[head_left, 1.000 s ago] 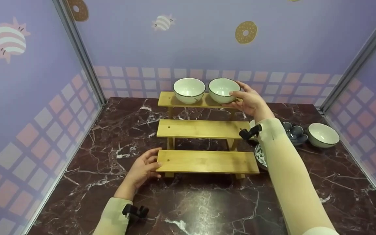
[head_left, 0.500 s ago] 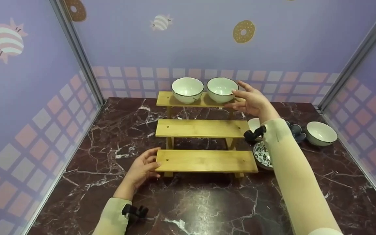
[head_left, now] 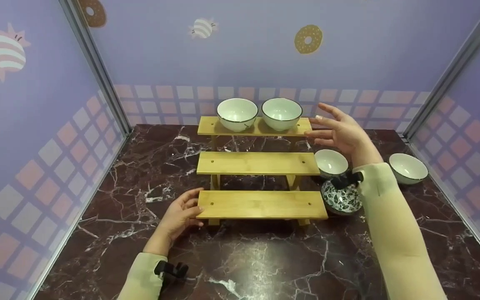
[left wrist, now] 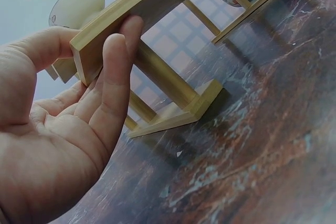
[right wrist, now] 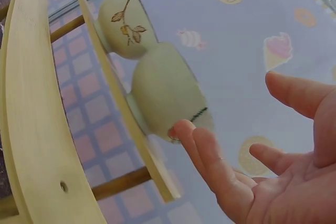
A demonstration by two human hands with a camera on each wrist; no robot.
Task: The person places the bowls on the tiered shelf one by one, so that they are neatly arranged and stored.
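A three-step wooden display rack stands on the dark marbled table. Two white bowls with dark rims sit upright side by side on its top board, a left bowl and a right bowl. Sprigs decorate the outside of the bowls in the right wrist view. My left hand grips the left end of the lowest board, and in the left wrist view its fingers reach beneath the wood. Just right of the top board, my right hand hovers with fingers spread, holding nothing and apart from the right bowl.
Right of the rack stand a white bowl and a floral-patterned bowl, partly covered by the right wrist's strap. Another white bowl stands farther right. Purple panels wall the table at the back and both sides.
My right hand has let go of the right bowl and moved away to the right. The bowl stays on the top board. My left hand keeps its place on the lowest board.
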